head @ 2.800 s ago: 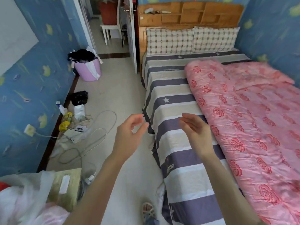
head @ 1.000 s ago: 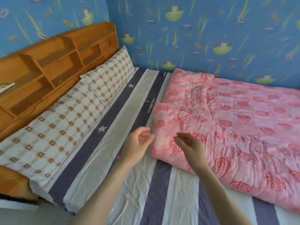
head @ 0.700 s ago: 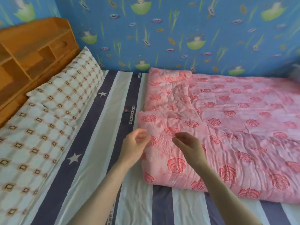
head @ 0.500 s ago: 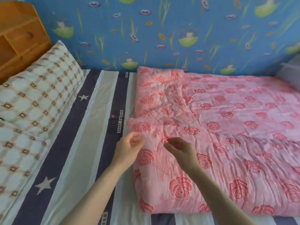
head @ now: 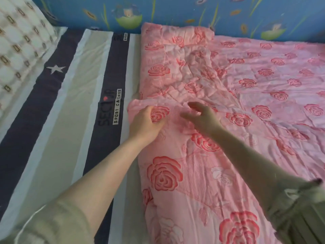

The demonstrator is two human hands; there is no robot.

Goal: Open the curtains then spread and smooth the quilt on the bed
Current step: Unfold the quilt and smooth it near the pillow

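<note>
A pink quilt [head: 246, 95] printed with red roses lies folded over itself on the right part of the bed, its folded edge running down the middle of the view. My left hand [head: 145, 125] rests on the corner of the upper fold, fingers curled around the fabric edge. Just to its right, my right hand [head: 202, 117] hovers over the quilt with its fingers spread, holding nothing. No curtains are in view.
The striped sheet [head: 73, 110], in dark purple, beige and white bands, covers the bed to the left of the quilt. A checked pillow [head: 19, 43] lies at the top left. Blue patterned wallpaper [head: 175, 9] borders the bed's far side.
The view has swung from the floor beside the bed to the quilt and closed in. Both hands moved forward onto the quilt; my left hand has closed on the fold's corner.
</note>
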